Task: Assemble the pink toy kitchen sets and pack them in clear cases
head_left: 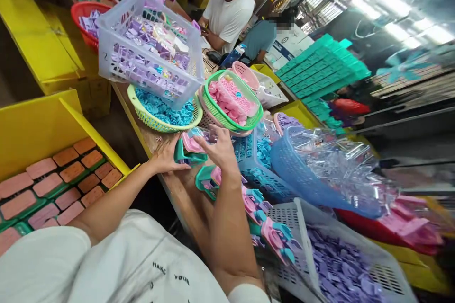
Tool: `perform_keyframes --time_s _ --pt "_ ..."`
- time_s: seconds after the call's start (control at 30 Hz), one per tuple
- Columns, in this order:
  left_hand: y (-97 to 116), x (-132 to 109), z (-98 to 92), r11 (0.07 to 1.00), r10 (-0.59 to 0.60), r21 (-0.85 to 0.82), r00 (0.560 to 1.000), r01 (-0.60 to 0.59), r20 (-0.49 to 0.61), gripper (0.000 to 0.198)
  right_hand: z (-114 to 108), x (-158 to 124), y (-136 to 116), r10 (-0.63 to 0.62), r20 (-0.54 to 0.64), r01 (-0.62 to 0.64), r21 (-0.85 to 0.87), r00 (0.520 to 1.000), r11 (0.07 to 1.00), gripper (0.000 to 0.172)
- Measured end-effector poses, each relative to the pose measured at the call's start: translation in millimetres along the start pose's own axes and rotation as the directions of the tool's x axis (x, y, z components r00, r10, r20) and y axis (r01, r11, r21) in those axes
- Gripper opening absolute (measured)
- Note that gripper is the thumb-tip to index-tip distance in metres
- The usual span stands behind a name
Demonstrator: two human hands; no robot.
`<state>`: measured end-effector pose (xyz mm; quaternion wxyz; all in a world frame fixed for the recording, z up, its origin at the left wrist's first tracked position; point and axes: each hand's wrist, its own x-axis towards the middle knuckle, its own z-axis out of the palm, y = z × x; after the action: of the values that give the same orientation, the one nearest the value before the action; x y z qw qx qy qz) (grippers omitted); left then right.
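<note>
Grips teal-and-pink toy unit point(191, 144) near table point(188, 199) edge w/ L hand point(165, 154) cupped round its side, prob. to steady it. Bends R hand point(222, 151) fingers over unit top; can't tell if gripping or only touching. Has 2nd teal unit point(203, 181) just beside, prob. for quick reach. Has clear crate point(106, 57) stacked over yellow basket point(152, 123) of blue parts point(152, 106), apparently to save space; likewise has green basket point(227, 124) of pink parts point(232, 97) just past hands.

I'm wearing a white, short-sleeved shirt point(117, 255) — dark capitals point(159, 268) are spelling "MAKE YOUR" across its front.
</note>
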<state>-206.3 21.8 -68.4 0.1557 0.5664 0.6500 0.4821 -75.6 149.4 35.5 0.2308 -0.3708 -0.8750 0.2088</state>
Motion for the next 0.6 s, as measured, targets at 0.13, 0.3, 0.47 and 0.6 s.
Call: perform_keyframes --time_s 0.13,0.3,0.47,0.6 --pt "17.3 -8.9 12.9 0.989 -0.133 0.060 0.989 0.137 -0.066 0.111 -28.2 3.2 1.8 0.018 0.308 0.022 -0.125 0.951 0.992 0.087" --pt "36.8 -22.5 28.8 0.956 -0.249 0.128 0.961 0.264 -0.121 0.107 -49.2 -9.1 -0.1 -0.119 0.462 0.165 -0.060 0.879 0.984 0.081" --pt "35.4 -24.8 30.9 0.956 -0.237 0.148 0.964 0.253 -0.120 0.095 -33.5 -27.8 0.7 -0.141 0.350 0.164 -0.037 0.926 0.986 0.083" --pt "36.4 -23.8 27.6 0.959 -0.221 0.160 0.971 0.234 -0.096 0.086 -17.3 -39.2 -3.9 -0.105 0.255 0.133 -0.097 0.961 0.986 0.085"
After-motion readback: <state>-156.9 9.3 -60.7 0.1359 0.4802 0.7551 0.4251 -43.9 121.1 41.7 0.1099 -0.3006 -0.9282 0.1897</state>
